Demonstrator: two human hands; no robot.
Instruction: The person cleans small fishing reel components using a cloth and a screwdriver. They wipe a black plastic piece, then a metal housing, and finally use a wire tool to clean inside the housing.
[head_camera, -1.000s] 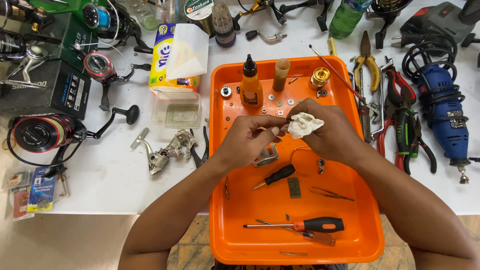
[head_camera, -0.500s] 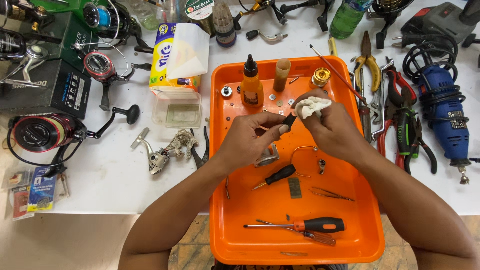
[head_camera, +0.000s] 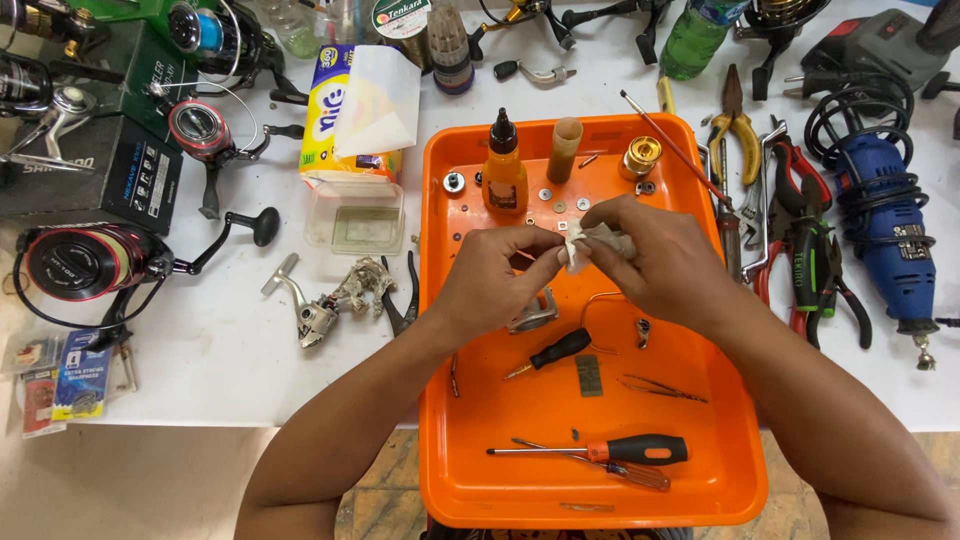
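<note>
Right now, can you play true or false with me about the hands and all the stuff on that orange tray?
1. Both hands are pinching a small white cloth over the orange tray. True: the left hand and right hand meet on the white cloth.
2. The screwdriver with the black and orange handle is in the right hand. False: the screwdriver lies on the tray, near its front edge.
3. An orange bottle with a black tip stands upright in the tray. True: the orange bottle stands near the far edge.
4. The blue power tool lies inside the tray. False: the blue power tool lies on the white table, right of the tray.
</note>
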